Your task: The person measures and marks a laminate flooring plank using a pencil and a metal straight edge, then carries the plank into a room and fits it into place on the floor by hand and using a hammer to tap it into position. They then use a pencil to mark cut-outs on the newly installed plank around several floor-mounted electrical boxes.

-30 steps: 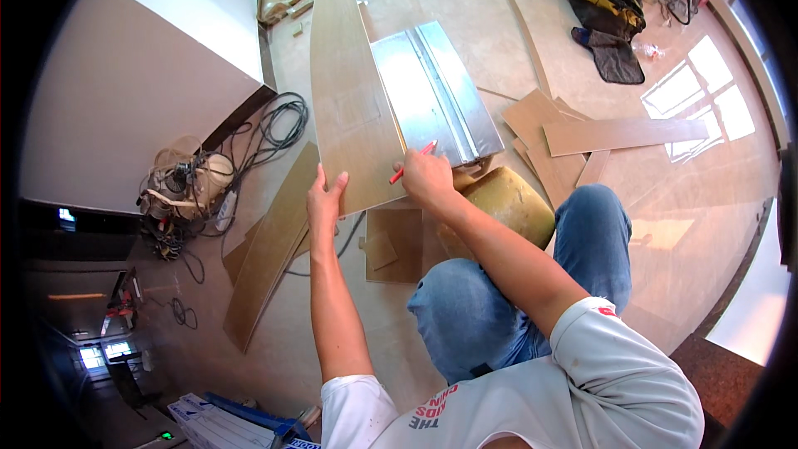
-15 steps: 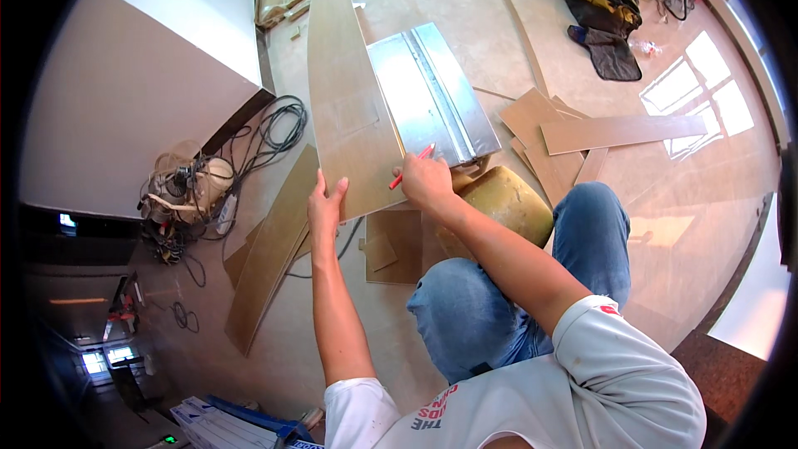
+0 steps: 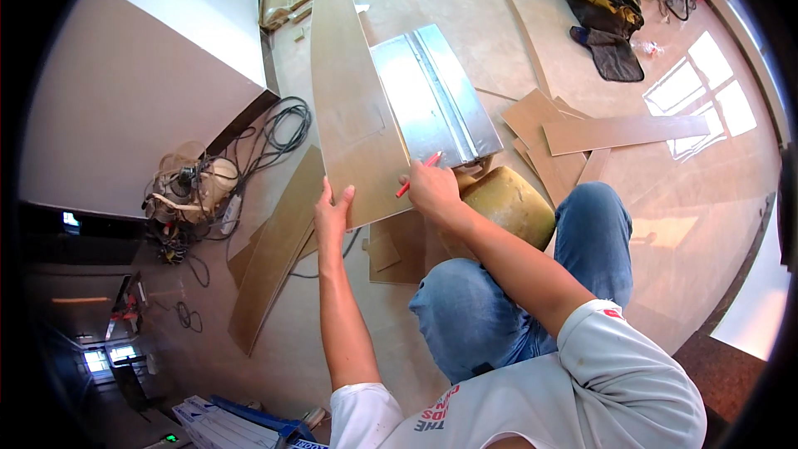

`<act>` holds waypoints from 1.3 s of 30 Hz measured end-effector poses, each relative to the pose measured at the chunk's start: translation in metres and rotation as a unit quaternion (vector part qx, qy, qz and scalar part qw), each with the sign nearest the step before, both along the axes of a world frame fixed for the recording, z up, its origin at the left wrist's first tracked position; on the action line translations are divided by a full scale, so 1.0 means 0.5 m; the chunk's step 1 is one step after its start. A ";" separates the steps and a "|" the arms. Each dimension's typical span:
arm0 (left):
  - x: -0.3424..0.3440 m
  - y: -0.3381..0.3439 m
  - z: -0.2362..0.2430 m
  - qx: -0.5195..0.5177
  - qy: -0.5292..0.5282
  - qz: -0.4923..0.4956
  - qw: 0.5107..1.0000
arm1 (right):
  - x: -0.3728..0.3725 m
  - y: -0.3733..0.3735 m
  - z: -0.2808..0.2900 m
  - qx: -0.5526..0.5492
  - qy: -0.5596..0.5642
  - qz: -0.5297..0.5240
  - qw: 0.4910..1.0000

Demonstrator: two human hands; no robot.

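Note:
A long wood-look board [image 3: 353,91] lies before me, its right edge overlapping a low silver metal table [image 3: 440,91] with a ridged strip along it. At the board's near left corner, my left hand [image 3: 334,209] grips the edge with its thumb on top; the fingers beneath are partly hidden. My right hand [image 3: 434,191] is closed around a red pencil [image 3: 403,190] and rests at the board's near right edge. Faint drawn lines show on the board's face. Just right of that hand stands a worn yellow rounded container [image 3: 511,206].
Loose boards [image 3: 270,262] lie on the floor at left, with more offcuts [image 3: 565,145] stacked at right. A dusty machine [image 3: 195,187] and coiled black cable [image 3: 287,129] sit by the wall. A black and yellow bag [image 3: 603,0] lies at far right.
The board has come slightly nearer to me, and both hands have moved a little down with it. The pencil stays in my right hand.

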State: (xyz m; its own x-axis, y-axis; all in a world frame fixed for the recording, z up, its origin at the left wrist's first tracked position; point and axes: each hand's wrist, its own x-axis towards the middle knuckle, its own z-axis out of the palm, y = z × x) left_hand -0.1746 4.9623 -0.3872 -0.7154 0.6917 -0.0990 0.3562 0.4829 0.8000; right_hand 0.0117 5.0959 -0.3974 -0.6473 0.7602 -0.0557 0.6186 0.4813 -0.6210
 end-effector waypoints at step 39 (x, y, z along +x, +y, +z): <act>0.030 -0.071 0.257 0.022 -0.161 0.028 0.986 | 0.057 0.123 0.172 -0.187 0.129 0.063 0.972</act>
